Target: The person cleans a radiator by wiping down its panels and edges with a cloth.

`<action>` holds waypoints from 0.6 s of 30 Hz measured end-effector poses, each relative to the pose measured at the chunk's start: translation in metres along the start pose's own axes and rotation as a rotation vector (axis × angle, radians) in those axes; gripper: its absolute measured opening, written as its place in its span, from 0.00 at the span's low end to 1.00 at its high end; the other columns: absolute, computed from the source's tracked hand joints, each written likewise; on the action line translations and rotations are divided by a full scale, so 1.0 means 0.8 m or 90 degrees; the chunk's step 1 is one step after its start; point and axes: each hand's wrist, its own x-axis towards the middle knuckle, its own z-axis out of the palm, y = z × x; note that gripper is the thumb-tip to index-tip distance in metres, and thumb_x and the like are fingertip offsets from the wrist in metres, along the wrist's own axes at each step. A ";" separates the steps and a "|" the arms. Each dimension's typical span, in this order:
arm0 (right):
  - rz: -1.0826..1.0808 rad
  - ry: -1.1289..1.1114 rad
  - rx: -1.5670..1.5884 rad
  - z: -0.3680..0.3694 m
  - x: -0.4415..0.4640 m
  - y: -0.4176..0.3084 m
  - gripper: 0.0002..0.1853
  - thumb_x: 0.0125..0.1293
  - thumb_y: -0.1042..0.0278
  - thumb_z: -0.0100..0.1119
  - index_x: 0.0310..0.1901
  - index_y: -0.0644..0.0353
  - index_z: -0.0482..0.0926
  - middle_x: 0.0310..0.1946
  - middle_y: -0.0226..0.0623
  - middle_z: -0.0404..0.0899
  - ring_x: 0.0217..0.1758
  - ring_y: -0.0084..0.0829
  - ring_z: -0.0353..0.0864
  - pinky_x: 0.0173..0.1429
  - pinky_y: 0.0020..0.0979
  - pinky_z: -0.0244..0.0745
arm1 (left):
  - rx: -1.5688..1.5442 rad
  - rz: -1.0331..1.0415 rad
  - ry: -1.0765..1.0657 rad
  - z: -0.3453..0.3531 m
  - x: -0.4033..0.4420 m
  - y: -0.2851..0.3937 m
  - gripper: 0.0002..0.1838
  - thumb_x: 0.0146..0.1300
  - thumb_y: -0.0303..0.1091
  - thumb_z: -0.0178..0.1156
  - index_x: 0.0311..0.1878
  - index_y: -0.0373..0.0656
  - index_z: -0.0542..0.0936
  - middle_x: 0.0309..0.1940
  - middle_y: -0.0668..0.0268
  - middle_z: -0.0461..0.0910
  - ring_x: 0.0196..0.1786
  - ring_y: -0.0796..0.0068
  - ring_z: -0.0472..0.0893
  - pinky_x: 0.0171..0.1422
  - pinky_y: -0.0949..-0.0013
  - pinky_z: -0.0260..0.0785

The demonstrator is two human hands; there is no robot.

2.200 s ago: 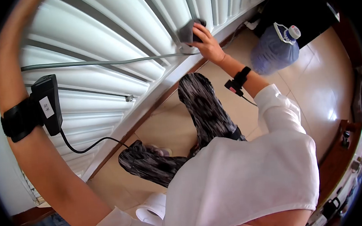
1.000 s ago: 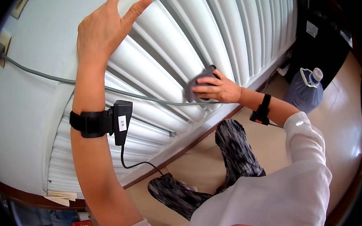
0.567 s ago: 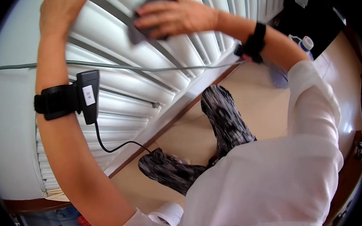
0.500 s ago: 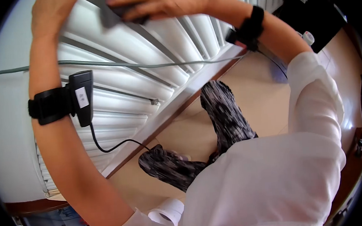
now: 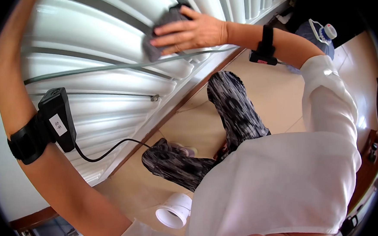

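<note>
My right hand (image 5: 194, 33) presses a dark grey cloth (image 5: 168, 18) against the ribs of a white radiator (image 5: 97, 41). Its fingers are bent over the cloth, which bunches out above and left of them. A thin grey-green cord (image 5: 121, 66) runs across the radiator just below this hand. My left arm reaches up past the top left edge, so the left hand is out of sight. Black straps with small boxes are on both forearms, the left box (image 5: 58, 121) carrying a white label.
A white cylindrical container (image 5: 174, 210) stands on the tiled floor (image 5: 190, 131) near my left side. A bluish bottle with a white cap (image 5: 330, 32) is at the upper right. A cable (image 5: 100, 158) hangs from the left strap. My legs are near the radiator's base.
My right hand has moved right and down along the radiator with the cloth. The left arm has shifted left and its hand has left the view. The camera view has tilted slightly.
</note>
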 end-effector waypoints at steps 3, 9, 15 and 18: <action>-0.051 -0.085 0.008 0.017 -0.040 -0.025 0.29 0.60 0.65 0.56 0.65 0.35 0.69 0.75 0.18 0.50 0.77 0.27 0.49 0.70 0.43 0.56 | 0.062 -0.056 0.036 0.017 0.008 -0.009 0.38 0.66 0.70 0.40 0.38 0.37 0.75 0.30 0.47 0.77 0.38 0.46 0.78 0.46 0.54 0.67; -0.060 -0.275 0.102 0.033 -0.106 -0.070 0.31 0.63 0.63 0.54 0.70 0.47 0.64 0.75 0.15 0.50 0.77 0.19 0.44 0.73 0.37 0.46 | 0.120 -0.085 -0.056 0.006 0.015 -0.029 0.42 0.65 0.70 0.42 0.50 0.32 0.77 0.36 0.45 0.81 0.44 0.47 0.81 0.50 0.57 0.71; -0.240 -0.352 -0.058 0.011 -0.117 -0.028 0.26 0.62 0.66 0.54 0.64 0.41 0.71 0.75 0.14 0.51 0.79 0.20 0.39 0.74 0.37 0.47 | 0.205 -0.137 -0.054 0.007 0.018 -0.005 0.41 0.64 0.69 0.44 0.53 0.33 0.76 0.37 0.47 0.82 0.43 0.52 0.83 0.49 0.58 0.73; -0.157 -0.170 -0.006 0.002 -0.121 0.025 0.29 0.60 0.69 0.57 0.64 0.32 0.69 0.74 0.14 0.51 0.78 0.25 0.46 0.75 0.40 0.51 | 0.165 -0.193 -0.077 0.008 0.021 -0.002 0.38 0.65 0.67 0.46 0.51 0.35 0.77 0.37 0.48 0.82 0.43 0.53 0.83 0.49 0.58 0.73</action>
